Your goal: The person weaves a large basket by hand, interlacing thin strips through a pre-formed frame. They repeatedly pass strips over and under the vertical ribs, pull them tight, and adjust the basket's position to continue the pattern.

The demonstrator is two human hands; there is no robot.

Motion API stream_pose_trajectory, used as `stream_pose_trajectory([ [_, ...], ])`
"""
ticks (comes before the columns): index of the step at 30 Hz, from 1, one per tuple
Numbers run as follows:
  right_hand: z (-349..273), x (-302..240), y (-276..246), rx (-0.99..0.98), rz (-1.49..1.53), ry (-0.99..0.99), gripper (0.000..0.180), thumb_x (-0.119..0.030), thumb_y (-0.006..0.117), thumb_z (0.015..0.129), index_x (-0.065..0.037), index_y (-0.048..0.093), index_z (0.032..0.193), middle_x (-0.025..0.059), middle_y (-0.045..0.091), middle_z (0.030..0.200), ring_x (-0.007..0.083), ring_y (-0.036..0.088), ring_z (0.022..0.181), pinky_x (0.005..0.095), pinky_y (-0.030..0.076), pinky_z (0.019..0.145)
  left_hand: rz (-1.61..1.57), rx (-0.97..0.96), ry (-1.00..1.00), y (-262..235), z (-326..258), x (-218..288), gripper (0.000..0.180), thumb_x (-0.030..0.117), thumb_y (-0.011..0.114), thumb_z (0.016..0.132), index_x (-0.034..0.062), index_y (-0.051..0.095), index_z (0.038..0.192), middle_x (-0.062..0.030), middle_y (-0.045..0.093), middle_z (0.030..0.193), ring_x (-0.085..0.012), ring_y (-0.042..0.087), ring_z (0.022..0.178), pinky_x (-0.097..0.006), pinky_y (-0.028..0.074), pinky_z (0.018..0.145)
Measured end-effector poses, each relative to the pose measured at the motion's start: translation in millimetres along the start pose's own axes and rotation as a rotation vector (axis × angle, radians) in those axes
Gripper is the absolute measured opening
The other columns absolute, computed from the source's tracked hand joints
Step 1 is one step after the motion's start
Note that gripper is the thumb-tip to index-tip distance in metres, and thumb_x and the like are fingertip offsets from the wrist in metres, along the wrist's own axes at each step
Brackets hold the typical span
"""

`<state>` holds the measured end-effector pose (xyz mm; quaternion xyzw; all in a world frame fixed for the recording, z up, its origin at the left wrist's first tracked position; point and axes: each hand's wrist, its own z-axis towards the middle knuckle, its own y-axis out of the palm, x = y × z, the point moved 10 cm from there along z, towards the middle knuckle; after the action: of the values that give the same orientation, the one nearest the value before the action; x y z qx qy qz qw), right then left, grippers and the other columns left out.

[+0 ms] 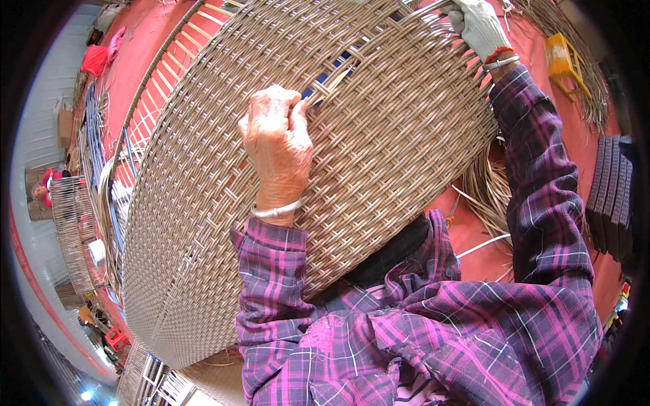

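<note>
While the plaid sleeves fill the lower right of the view, the left hand (276, 145) rests bare on the woven panel (223, 223), its fingers closed together and pinching a flat strand (332, 81) at a gap in the weave where a dark blue frame bar shows through. A pale bangle sits at that wrist. The panel is a broad oval of tan wicker lying across the lap, its long axis running from the lower left up to the upper right, its far end cut off at the top edge. Farther up, the right hand (479, 26), in a white glove, is clamped on the panel's upper rim; its fingertips are hidden behind the weave. Beyond it, loose strips (489, 189) lie on the red floor (575, 135), beside a small yellow stool (563, 57).
</note>
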<state>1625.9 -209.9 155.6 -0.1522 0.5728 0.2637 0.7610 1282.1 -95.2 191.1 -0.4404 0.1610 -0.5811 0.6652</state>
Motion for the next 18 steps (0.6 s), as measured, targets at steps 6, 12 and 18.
stream_pose_trajectory([
  [6, -39.3, -35.5, -32.0, 0.037, -0.234, -0.086, 0.034, -0.037, 0.066, 0.092, -0.007, 0.064, 0.078, -0.0050, 0.053, 0.061, 0.0053, 0.051, 0.051, 0.0189, 0.042, 0.046, 0.051, -0.095, 0.057, -8.8, -3.4, 6.9, 0.011, 0.009, 0.070, 0.082, 0.0083, 0.064, 0.092, -0.0049, 0.060, 0.092, -0.0270, 0.060, 0.090, -0.041, 0.044, 0.075],
  [12, -146.1, -93.7, 74.5, -0.390, -0.648, -0.611, 0.016, -0.010, 0.068, 0.087, -0.007, 0.071, 0.102, 0.0050, 0.068, 0.092, 0.0181, 0.066, 0.083, 0.0288, 0.052, 0.075, 0.022, -0.206, 0.124, -11.8, -4.0, 14.6, 0.010, 0.010, 0.069, 0.082, 0.0081, 0.065, 0.091, -0.0069, 0.063, 0.092, -0.0299, 0.063, 0.085, -0.041, 0.047, 0.072],
  [18, -167.3, -77.9, 168.3, -0.588, -0.799, -0.649, 0.010, -0.012, 0.056, 0.082, -0.015, 0.064, 0.087, 0.0068, 0.061, 0.086, 0.0308, 0.065, 0.080, 0.0414, 0.050, 0.067, -0.250, -0.312, -0.154, -4.1, -4.6, -10.5, 0.009, 0.010, 0.069, 0.082, 0.0072, 0.070, 0.091, -0.0106, 0.068, 0.086, -0.0296, 0.067, 0.077, -0.038, 0.051, 0.069],
])
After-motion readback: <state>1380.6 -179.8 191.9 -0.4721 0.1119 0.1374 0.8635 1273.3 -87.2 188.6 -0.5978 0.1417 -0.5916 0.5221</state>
